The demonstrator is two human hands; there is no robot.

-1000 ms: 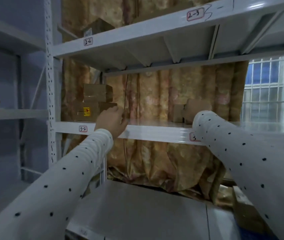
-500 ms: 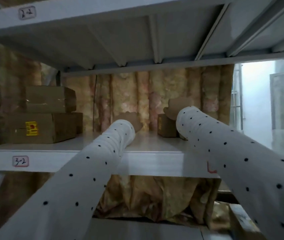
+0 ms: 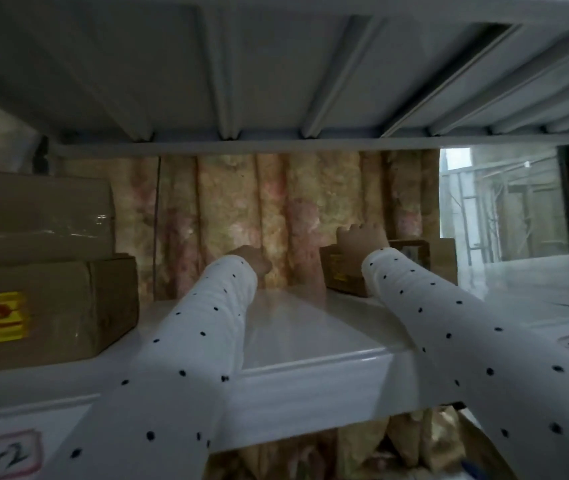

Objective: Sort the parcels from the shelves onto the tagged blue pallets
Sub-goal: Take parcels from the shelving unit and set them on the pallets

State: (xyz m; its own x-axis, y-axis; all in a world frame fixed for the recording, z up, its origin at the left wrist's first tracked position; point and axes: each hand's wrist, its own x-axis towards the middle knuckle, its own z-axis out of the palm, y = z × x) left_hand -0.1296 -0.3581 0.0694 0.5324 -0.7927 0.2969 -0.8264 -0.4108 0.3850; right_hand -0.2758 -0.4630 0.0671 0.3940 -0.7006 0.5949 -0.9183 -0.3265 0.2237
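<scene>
At the far back of the shelf (image 3: 311,344), the right hand (image 3: 362,242) curls over the small cardboard parcel (image 3: 342,275); the left hand (image 3: 252,259) hovers left, fingers unclear. One-handed dragging could tip it.

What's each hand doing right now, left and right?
Left hand: reaching deep along the shelf, holding nothing visible; fingers hidden, so open or shut cannot be told.
Right hand: fingers curled over the top of the small box, gripping it.

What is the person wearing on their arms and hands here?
Both arms are in long white sleeves scattered with small dark dots, reaching to the wrists. The left hand and right hand are bare: no gloves, and no rings or watch can be made out.
</scene>
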